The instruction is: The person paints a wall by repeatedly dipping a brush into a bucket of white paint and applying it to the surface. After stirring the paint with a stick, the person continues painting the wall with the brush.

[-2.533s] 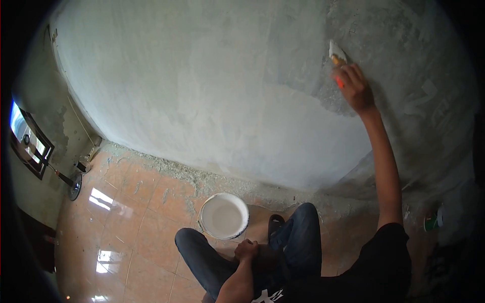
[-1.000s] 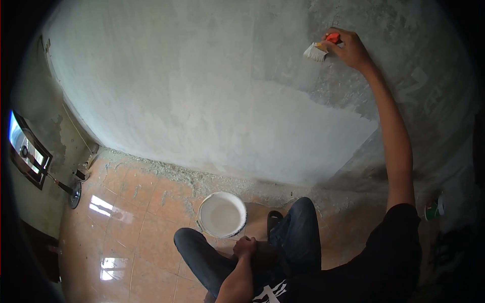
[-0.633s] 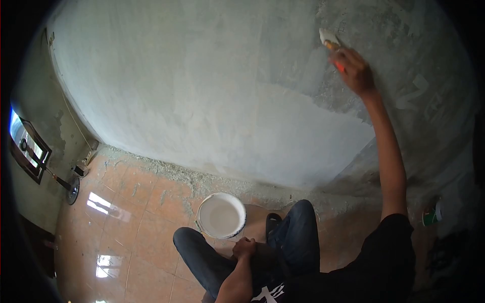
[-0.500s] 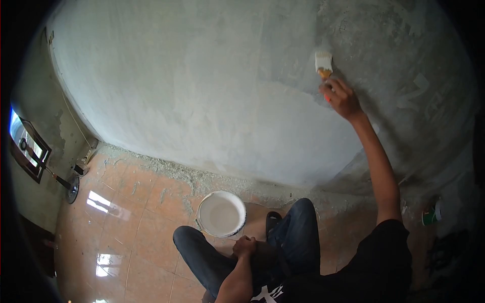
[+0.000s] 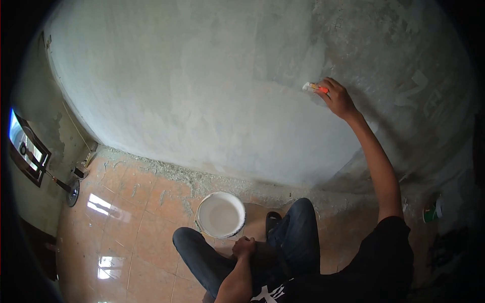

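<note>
My right hand [image 5: 339, 100] is raised to the wall, its fingers closed around the orange-red handle of a paintbrush [image 5: 307, 87]. White coats the bristles, which point left and touch or nearly touch the grey wall [image 5: 212, 96]. Around the brush, the wall is damp-looking and darker, with a paler coated area to the left and below. Down in my lap, my left hand [image 5: 244, 246] is curled closed; what lies inside its fingers, if anything, is hidden. Just beyond that hand stands a white bucket [image 5: 201, 218] with pale liquid in it.
Scraped flakes [image 5: 177, 172] lie along the wall's foot on orange tiles [image 5: 151, 222]. A green and white container [image 5: 431, 212] is at the right. On the left are a round black-based stand [image 5: 73, 193] and a framed mirror or window [image 5: 30, 149].
My right hand has turned the brush from bristles-up to bristles-left and brought its head down and left along the wall. My left hand stays in my lap.
</note>
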`<move>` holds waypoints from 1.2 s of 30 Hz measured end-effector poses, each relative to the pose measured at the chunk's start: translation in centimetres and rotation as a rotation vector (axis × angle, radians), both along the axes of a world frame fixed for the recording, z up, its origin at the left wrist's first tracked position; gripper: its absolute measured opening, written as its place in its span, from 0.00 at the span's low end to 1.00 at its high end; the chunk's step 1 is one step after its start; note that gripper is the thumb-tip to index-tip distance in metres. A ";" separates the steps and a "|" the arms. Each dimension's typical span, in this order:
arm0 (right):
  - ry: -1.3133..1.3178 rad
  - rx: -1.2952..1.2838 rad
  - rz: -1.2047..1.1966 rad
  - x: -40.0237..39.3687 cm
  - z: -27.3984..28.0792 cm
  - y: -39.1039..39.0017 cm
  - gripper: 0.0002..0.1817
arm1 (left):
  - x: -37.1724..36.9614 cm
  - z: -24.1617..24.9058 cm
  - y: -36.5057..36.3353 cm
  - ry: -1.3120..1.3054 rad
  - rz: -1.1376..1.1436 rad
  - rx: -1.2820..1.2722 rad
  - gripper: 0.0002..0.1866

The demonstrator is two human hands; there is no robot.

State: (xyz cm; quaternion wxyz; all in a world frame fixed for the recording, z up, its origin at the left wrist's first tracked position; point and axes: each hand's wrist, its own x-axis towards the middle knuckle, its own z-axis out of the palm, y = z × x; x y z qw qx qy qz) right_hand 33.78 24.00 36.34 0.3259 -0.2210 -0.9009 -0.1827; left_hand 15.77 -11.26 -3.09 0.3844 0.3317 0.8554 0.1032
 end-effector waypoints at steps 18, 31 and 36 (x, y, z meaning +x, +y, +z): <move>-0.153 0.327 0.001 -0.1 -11.1 -2.3 0.08 | -0.2 0.2 -0.1 -0.003 0.008 -0.024 0.20; 0.024 0.384 0.048 -1.5 -2.2 -1.3 0.08 | -0.1 0.6 0.0 -0.008 0.018 -0.029 0.21; -0.080 0.529 -0.030 -0.9 -7.2 -0.9 0.08 | -0.1 0.0 0.0 0.009 0.010 -0.011 0.20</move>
